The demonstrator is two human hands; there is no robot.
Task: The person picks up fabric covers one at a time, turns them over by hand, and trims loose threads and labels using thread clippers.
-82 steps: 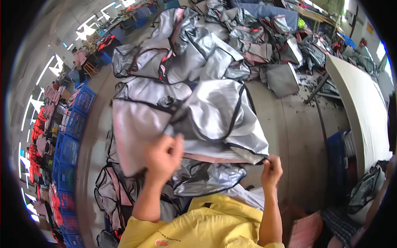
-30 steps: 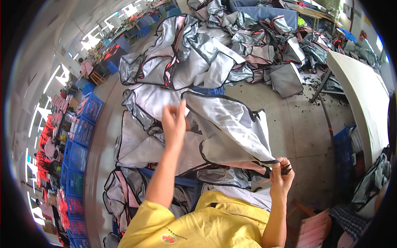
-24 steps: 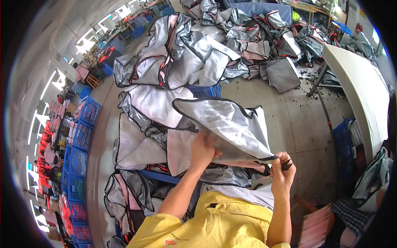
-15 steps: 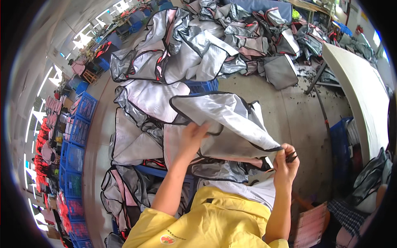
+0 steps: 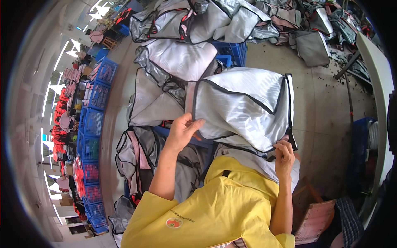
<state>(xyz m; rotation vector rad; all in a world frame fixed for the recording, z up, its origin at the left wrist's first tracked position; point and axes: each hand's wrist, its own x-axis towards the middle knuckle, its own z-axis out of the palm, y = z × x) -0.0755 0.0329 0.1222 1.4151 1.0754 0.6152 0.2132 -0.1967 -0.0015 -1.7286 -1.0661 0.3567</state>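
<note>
I hold up a silver fabric cover (image 5: 244,105) with black piping edges, folded over itself in front of me. My left hand (image 5: 184,132) grips its lower left edge, thumb on top. My right hand (image 5: 284,152) pinches its lower right corner by the black trim. Beneath the cover, a grey piece (image 5: 252,159) lies across my lap above my yellow shirt (image 5: 215,206).
Heaps of similar silver covers (image 5: 178,62) lie on the floor ahead and to the left, some over blue crates (image 5: 231,49). Stacked blue crates (image 5: 93,124) line the far left. A white table (image 5: 378,78) stands at the right. A pinkish board (image 5: 316,217) leans by my right side.
My left hand came down from the raised top of the cover to its lower left edge, folding the cover over. The right hand kept its hold on the corner.
</note>
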